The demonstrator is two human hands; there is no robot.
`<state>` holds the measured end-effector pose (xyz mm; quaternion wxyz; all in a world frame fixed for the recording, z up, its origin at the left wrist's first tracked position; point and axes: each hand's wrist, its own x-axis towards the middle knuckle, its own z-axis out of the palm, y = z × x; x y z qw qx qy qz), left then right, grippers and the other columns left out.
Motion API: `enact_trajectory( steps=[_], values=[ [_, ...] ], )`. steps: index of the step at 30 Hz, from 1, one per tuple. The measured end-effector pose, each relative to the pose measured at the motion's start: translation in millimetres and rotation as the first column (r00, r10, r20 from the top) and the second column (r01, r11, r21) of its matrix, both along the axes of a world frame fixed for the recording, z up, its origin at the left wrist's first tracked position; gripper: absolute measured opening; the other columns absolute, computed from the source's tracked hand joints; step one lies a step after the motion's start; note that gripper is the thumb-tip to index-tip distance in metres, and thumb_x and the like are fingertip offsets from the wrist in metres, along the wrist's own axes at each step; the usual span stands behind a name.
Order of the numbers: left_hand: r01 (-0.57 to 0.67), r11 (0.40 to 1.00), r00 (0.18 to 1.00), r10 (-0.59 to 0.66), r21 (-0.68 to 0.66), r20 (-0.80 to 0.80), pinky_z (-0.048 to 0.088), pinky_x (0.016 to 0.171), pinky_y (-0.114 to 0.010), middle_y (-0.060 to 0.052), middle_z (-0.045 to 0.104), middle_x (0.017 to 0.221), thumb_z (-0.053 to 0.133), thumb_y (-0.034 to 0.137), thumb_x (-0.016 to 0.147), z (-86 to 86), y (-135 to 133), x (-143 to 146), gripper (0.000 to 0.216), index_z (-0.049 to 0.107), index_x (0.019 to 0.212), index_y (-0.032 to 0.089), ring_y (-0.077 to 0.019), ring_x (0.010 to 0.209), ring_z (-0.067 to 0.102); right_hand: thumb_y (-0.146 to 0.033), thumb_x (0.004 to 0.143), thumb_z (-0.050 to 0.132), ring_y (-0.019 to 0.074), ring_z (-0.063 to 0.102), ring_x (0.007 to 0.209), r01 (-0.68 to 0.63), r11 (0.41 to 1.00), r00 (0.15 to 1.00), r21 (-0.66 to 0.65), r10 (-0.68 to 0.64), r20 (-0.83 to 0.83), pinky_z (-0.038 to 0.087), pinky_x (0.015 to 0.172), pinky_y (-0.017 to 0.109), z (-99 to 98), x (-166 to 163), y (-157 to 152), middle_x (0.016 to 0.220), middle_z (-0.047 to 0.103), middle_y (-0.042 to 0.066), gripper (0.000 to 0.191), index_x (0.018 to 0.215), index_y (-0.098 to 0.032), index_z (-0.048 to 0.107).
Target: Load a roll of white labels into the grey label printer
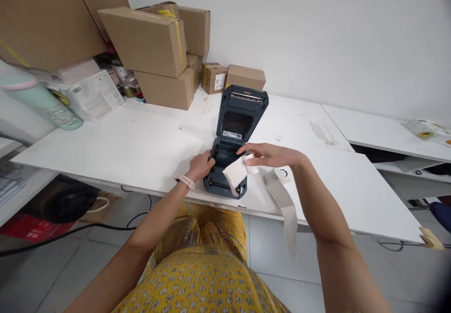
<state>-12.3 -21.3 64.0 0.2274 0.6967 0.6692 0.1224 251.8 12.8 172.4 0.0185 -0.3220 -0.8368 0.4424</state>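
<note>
A dark blue-grey label printer stands on the white table near its front edge, with its lid swung up. My left hand grips the left side wall of the printer's base. In my right hand is a small roll of white label paper, its loose end hanging over the right part of the open base. To the right of the printer lies a second paper roll, whose unrolled strip droops over the table edge.
Stacked cardboard boxes fill the back left, with two smaller boxes beside them against the wall. A mint green bottle leans at the far left. Black cables run below the table. A shelf unit adjoins at the right.
</note>
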Motion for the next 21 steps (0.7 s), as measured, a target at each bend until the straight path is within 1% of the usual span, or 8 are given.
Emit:
enact_trajectory(
  steps=[2, 4, 6, 8, 11, 14, 17, 21],
  values=[
    [-0.008, 1.000, 1.000, 0.008, -0.001, 0.002, 0.049, 0.085, -0.038, -0.011, 0.075, 0.111, 0.040, 0.030, 0.092, 0.1, -0.6, 0.5, 0.040, 0.061, 0.125, 0.022, -0.0308, 0.105, 0.069, -0.054, 0.085, 0.069, 0.0150, 0.056, 0.072, -0.019, 0.998, 0.990, 0.066, 0.009, 0.143, 0.042, 0.065, 0.026, -9.7, -33.4, 8.9, 0.086, 0.066, 0.001, 0.060, 0.133, -0.019, 0.056],
    [-0.015, 1.000, 1.000, 0.015, -0.003, 0.021, 0.049, 0.087, -0.038, -0.011, 0.075, 0.113, 0.040, 0.030, 0.092, 0.5, -1.1, 0.6, 0.041, 0.061, 0.127, 0.022, -0.0306, 0.106, 0.069, -0.054, 0.076, 0.078, 0.0155, 0.057, 0.070, -0.006, 0.996, 0.976, 0.091, -0.014, 0.218, 0.041, 0.061, 0.026, -24.5, -57.1, 19.3, 0.079, 0.064, 0.000, 0.068, 0.129, -0.018, 0.057],
    [-0.018, 1.000, 0.999, 0.018, 0.000, 0.045, 0.049, 0.088, -0.039, -0.011, 0.075, 0.114, 0.041, 0.030, 0.092, -0.1, -1.1, 0.1, 0.042, 0.060, 0.128, 0.023, -0.0310, 0.108, 0.068, -0.052, 0.068, 0.085, 0.0168, 0.061, 0.072, 0.029, 0.996, 0.971, 0.089, -0.049, 0.233, 0.042, 0.061, 0.025, -39.5, -70.7, 26.6, 0.079, 0.068, 0.000, 0.068, 0.120, -0.018, 0.059],
    [-0.022, 1.000, 0.997, 0.022, 0.001, 0.075, 0.049, 0.089, -0.040, -0.011, 0.075, 0.115, 0.041, 0.030, 0.092, -2.0, -0.8, -1.1, 0.043, 0.060, 0.130, 0.023, -0.0319, 0.109, 0.068, -0.047, 0.065, 0.087, 0.0180, 0.065, 0.075, 0.086, 0.993, 0.977, 0.081, -0.100, 0.190, 0.044, 0.063, 0.025, -52.6, -76.4, 27.0, 0.081, 0.072, 0.001, 0.059, 0.109, -0.018, 0.062],
    [-0.027, 1.000, 0.989, 0.026, 0.004, 0.147, 0.049, 0.088, -0.041, -0.012, 0.074, 0.117, 0.040, 0.031, 0.092, -6.9, -1.2, -3.2, 0.043, 0.061, 0.129, 0.022, -0.0331, 0.109, 0.068, -0.040, 0.073, 0.082, 0.0189, 0.068, 0.078, 0.196, 0.969, 0.975, 0.150, -0.209, 0.072, 0.047, 0.066, 0.026, -70.0, -77.0, 13.3, 0.082, 0.074, 0.002, 0.037, 0.097, -0.018, 0.066],
    [-0.049, 0.999, 0.973, 0.046, 0.009, 0.228, 0.049, 0.087, -0.040, -0.012, 0.074, 0.116, 0.041, 0.034, 0.093, -11.7, -3.3, -4.0, 0.045, 0.060, 0.132, 0.023, -0.0324, 0.107, 0.067, -0.036, 0.086, 0.070, 0.0201, 0.070, 0.080, 0.310, 0.893, 0.949, 0.326, -0.314, -0.043, 0.049, 0.071, 0.029, -87.7, -77.0, -10.6, 0.089, 0.077, 0.004, 0.022, 0.100, -0.019, 0.070],
    [-0.081, 0.996, 0.951, 0.068, 0.031, 0.301, 0.050, 0.086, -0.038, -0.011, 0.073, 0.110, 0.041, 0.037, 0.094, -15.9, -5.4, -3.1, 0.043, 0.062, 0.128, 0.022, -0.0285, 0.102, 0.068, -0.030, 0.097, 0.055, 0.0241, 0.072, 0.096, 0.400, 0.807, 0.914, 0.435, -0.388, -0.122, 0.052, 0.084, 0.035, -104.5, -81.0, -32.4, 0.109, 0.077, 0.009, 0.024, 0.114, -0.021, 0.069],
    [-0.097, 0.992, 0.887, 0.047, 0.085, 0.459, 0.050, 0.091, -0.038, -0.013, 0.069, 0.111, 0.048, 0.039, 0.091, -22.7, -4.1, -1.0, 0.039, 0.066, 0.118, 0.017, -0.0272, 0.106, 0.064, -0.027, 0.101, 0.046, 0.0267, 0.067, 0.115, 0.476, 0.735, 0.874, 0.483, -0.456, -0.168, 0.051, 0.099, 0.041, -116.6, -87.2, -47.5, 0.125, 0.072, 0.012, 0.031, 0.125, -0.022, 0.066]
  ],
)
